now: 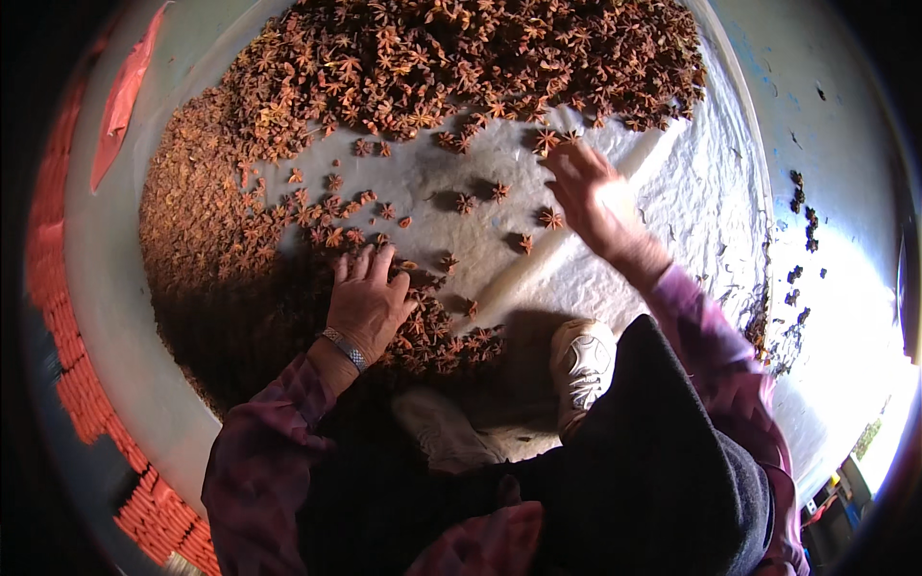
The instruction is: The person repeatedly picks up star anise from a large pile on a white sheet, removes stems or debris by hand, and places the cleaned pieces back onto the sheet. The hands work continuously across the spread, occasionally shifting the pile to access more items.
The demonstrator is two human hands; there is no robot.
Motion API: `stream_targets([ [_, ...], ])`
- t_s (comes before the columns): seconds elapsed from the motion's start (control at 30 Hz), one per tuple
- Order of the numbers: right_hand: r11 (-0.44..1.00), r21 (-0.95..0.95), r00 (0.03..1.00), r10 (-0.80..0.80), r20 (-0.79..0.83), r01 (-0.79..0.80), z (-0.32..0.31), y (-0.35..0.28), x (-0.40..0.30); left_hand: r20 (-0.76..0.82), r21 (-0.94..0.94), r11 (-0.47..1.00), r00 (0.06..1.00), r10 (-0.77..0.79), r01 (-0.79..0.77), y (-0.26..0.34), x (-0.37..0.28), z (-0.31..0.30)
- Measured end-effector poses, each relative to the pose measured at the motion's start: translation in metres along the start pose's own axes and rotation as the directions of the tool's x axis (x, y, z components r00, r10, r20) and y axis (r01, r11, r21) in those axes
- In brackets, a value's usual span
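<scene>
Dried star anise lies spread over a pale sheet point(461, 162) on the floor. A thick dark heap of star anise point(461, 65) fills the far side, and a browner heap of star anise point(194, 187) covers the left. My left hand point(367, 299), with a metal-banded watch point(346, 349) at the wrist, rests palm down at the edge of the left heap, fingers spread. My right hand point(594, 191), slightly blurred, reaches to the star anise point(546, 141) near the far heap. Its fingertips are partly hidden, and whether they pinch a piece is unclear. Several single stars lie between the hands.
My shoes, such as the white lace-up shoe point(583, 367), stand on the sheet close to the near pods. Stacked red bags point(79, 353) line the left side, with a loose red bag point(126, 101) on the floor. Dark scraps point(810, 230) dot the floor at right.
</scene>
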State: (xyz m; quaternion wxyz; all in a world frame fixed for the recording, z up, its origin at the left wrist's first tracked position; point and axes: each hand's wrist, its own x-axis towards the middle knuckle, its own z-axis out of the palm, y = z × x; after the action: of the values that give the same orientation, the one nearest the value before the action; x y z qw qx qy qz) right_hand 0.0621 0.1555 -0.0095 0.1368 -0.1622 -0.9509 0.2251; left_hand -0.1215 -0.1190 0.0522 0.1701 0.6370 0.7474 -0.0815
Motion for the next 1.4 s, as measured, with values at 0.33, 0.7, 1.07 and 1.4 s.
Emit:
stream_targets([
  [0.33,0.416,0.866,0.953,0.232,0.192,-0.276,0.017,-0.005,0.026,0.082,-0.953,0.283,0.991,-0.108,0.110,0.003,0.117,-0.030],
  [0.7,0.785,0.406,0.874,-0.479,-0.083,0.468,-0.046,-0.096,0.028,0.206,-0.875,-0.483,0.910,-0.361,0.007,-0.016,0.100,-0.032],
  [1.07,0.921,0.115,0.921,0.352,0.168,-0.373,0.024,0.022,-0.038,0.002,-0.229,0.965,0.991,-0.135,0.132,-0.038,0.039,-0.030],
  [1.4,0.989,-0.112,0.995,0.091,-0.030,-0.094,0.002,0.029,0.051,-0.003,-0.075,0.970,0.973,0.230,-0.230,0.048,0.118,0.021],
])
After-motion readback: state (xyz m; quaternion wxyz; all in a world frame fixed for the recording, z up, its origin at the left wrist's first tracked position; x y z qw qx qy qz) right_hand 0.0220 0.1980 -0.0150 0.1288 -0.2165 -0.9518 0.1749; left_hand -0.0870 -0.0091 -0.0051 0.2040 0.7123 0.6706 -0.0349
